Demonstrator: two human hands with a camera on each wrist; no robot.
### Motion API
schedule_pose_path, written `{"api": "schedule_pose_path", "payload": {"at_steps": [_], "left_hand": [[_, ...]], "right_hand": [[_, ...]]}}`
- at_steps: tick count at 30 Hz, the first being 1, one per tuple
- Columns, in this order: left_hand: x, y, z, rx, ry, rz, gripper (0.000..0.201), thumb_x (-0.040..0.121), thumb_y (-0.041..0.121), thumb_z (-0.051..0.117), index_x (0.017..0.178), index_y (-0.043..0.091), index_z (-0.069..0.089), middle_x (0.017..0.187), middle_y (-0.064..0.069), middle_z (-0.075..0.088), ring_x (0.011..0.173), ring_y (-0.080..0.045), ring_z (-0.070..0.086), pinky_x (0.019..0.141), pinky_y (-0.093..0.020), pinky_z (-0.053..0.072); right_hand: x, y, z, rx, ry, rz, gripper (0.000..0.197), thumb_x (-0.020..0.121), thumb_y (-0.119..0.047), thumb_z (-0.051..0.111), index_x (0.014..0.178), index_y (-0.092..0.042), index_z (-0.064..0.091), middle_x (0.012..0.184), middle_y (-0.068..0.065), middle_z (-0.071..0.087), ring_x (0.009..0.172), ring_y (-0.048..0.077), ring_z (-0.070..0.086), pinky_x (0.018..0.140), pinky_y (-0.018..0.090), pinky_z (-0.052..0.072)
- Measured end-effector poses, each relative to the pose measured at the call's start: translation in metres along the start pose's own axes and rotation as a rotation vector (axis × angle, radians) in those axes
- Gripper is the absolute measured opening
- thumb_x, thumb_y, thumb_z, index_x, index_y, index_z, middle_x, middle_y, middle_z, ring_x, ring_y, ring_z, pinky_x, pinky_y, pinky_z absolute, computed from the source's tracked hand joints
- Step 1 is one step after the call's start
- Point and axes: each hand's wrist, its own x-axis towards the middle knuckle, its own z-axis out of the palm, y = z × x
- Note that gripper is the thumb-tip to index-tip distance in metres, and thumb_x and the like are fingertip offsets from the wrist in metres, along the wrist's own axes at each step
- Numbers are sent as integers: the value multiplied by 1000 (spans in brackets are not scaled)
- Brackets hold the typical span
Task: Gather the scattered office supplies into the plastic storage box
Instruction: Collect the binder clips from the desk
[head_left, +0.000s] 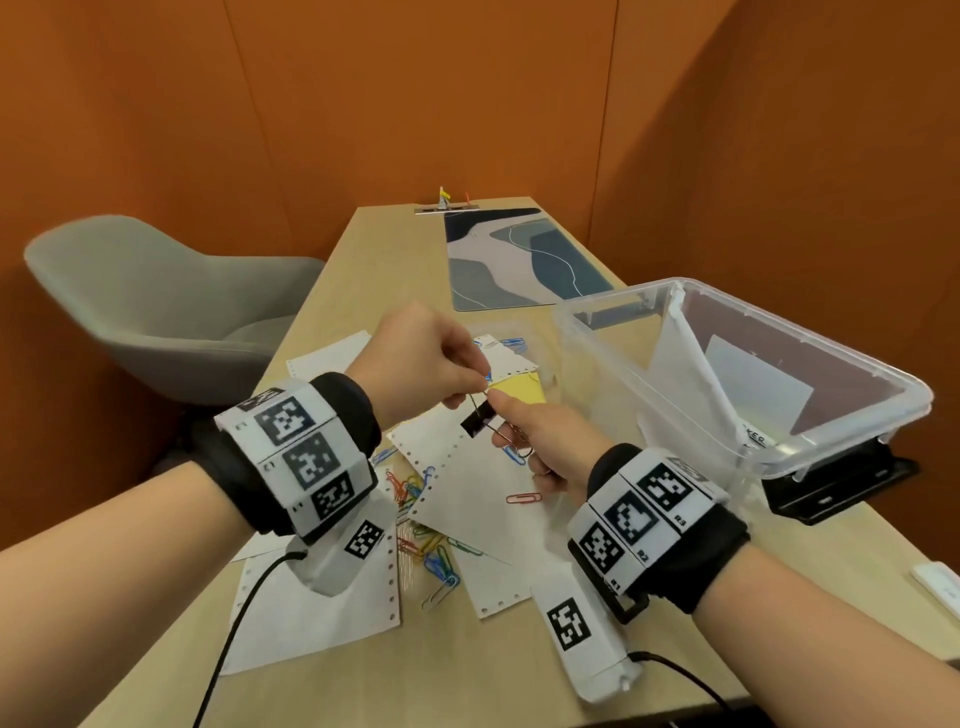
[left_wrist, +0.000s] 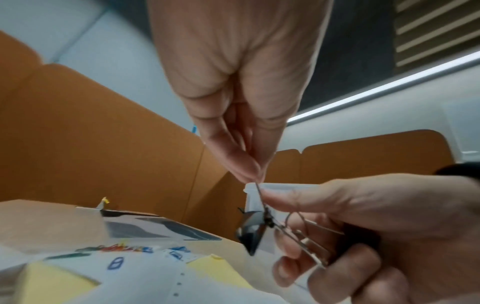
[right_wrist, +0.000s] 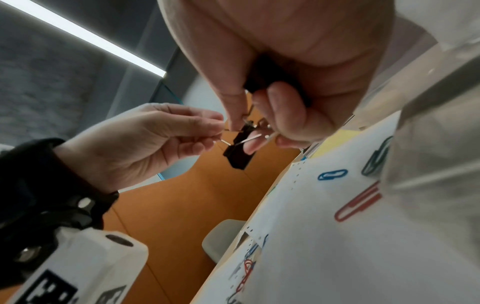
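Three orange padded walls (head_left: 467, 93) close in the booth, with a lit ceiling strip (right_wrist: 85, 39) seen overhead in the wrist views. A long pale wood desk (head_left: 374, 270) runs from the near edge to the far wall, and a grey shell chair (head_left: 156, 306) stands at its left. On the right side sits the clear plastic storage box (head_left: 597, 364), tilted up on a black stand (head_left: 841, 483), with white sheets inside it. At the far end lies a blue-grey patterned mat (head_left: 524, 260), and beyond it a metal clip (head_left: 447, 205) at the desk's edge. White perforated paper sheets (head_left: 478, 499) are spread across the near middle, with a yellow note pad (head_left: 519, 392) just left of the box. Coloured paper clips (head_left: 431, 556) lie in a loose heap on and between the sheets, and a red one (head_left: 523, 498) lies alone on the paper. Above the papers both hands meet over a black binder clip (head_left: 477, 422): the left hand (head_left: 421, 364) pinches one wire handle in a narrow fingertip grip, while the right hand (head_left: 545, 431) has its fingers curled round the clip's other wire handle and a bunch of further clips, its thumb tip against the clip.
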Motion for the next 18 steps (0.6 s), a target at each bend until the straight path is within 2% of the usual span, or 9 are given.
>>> {"api": "schedule_pose_path", "payload": {"at_steps": [2,4,7,9,11,12,13,16,18], "left_hand": [[0,6,3,54,28,57,6,79,5,70,84,6,73,68,-5,69,52,-11,60,57,-18,55],[1,9,5,85,48,97,8,80,3,68,85,6,73,64,2,65,51,-9,58,56,-17,53],[-2,14,13,180,45,183,11,79,2,66,85,6,75,69,3,66,56,-3,55,55,-7,46],[-5,15,21,257,23,236,15,79,1,63,86,6,75,81,-4,71,64,-7,57,62,-10,48],[-7,14,27,295,9,248,18,79,1,61,87,7,76,82,-5,71,68,-9,57,68,-17,49],[-5,13,28,263,11,226,16,80,1,62,86,6,75,78,-3,70,65,-8,57,66,-15,49],[-2,12,26,185,21,181,13,80,1,64,86,6,75,72,0,68,59,-5,57,61,-12,49],[9,7,13,-207,24,-56,8,78,0,69,86,1,72,68,-5,68,46,-4,61,52,-10,51],[14,5,5,-492,-60,-225,8,80,-2,65,88,-2,69,75,-11,68,47,-5,63,51,-11,52]], "right_hand": [[-1,0,-4,65,1,-24,37,90,-46,50,66,-18,57,75,-1,56,43,10,28,36,17,25],[-3,-1,-7,114,-11,-42,25,92,-35,49,76,-18,59,76,-3,62,38,7,32,35,15,25],[-6,0,-9,193,5,-52,15,90,-21,51,79,-15,59,81,0,68,27,5,34,32,13,23],[-8,-1,-10,222,24,-47,12,88,-15,50,81,-10,59,83,6,69,25,7,32,31,12,22],[-9,-2,-11,232,53,-42,13,87,-13,49,92,-4,56,89,22,69,23,9,33,30,12,22],[-10,-2,-13,235,65,-48,17,87,-14,50,98,-2,56,95,27,69,23,9,34,30,12,22],[-10,-1,-16,238,69,-62,20,87,-14,51,101,-3,59,99,24,70,25,9,33,30,12,23],[-11,4,-23,264,76,-131,13,88,-17,51,88,-15,64,86,3,70,30,7,32,31,13,24],[-12,5,-27,288,76,-159,7,90,-23,55,87,-17,59,86,-2,64,30,5,34,34,14,27]]}}
